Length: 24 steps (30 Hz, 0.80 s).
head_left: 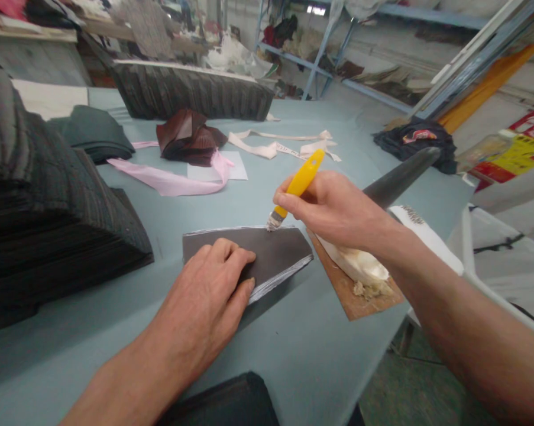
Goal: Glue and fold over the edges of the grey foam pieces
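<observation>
A dark grey cut piece of material lies flat on the pale blue table, its edges showing a light rim. My left hand presses down on its near left part with the fingers curled flat against it. My right hand is closed round a brush with a yellow handle; the bristle tip touches the piece's far edge.
A brown board with a whitish lump of paste sits right of the piece, under my right forearm. Tall stacks of dark cut pieces fill the left side. Pink ribbon, white strips, dark scraps and a black rod lie beyond.
</observation>
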Each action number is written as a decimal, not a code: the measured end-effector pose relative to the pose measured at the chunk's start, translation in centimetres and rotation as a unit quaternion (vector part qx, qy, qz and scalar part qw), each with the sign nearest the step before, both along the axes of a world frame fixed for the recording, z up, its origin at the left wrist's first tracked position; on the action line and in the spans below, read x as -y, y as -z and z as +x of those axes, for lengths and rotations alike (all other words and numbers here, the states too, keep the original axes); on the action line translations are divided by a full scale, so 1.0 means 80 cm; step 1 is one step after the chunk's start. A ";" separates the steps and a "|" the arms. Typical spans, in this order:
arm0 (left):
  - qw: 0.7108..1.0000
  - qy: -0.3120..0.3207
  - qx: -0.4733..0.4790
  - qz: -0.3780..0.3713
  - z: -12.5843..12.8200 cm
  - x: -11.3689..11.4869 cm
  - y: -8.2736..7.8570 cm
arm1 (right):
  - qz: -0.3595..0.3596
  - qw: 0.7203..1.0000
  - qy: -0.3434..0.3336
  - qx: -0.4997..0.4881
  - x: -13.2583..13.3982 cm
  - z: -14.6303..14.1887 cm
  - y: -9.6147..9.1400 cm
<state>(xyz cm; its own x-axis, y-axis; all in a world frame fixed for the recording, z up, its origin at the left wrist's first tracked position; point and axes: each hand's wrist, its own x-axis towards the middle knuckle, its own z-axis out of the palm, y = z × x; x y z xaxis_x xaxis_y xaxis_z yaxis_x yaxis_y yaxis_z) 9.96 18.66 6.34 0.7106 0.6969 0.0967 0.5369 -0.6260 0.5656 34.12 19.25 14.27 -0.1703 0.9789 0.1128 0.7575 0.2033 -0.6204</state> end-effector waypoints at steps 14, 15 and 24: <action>0.999 -0.005 -0.028 0.014 0.003 0.002 -0.003 | 0.040 0.998 -0.012 0.050 -0.028 -0.075 -0.003; 0.999 -0.005 -0.030 0.016 0.003 0.002 -0.003 | 0.039 0.998 -0.003 0.056 -0.028 -0.068 -0.003; 0.999 -0.008 -0.046 0.013 0.004 0.004 -0.005 | 0.021 0.993 0.035 0.110 -0.019 -0.057 -0.001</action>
<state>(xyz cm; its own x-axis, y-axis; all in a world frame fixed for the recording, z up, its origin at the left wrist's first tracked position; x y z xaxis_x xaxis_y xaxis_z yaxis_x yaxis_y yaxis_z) 10.31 18.33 6.73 0.7061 0.7063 0.0499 0.5958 -0.6307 0.4972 29.53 20.77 14.38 -0.1272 0.9844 0.1218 0.8869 0.1679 -0.4304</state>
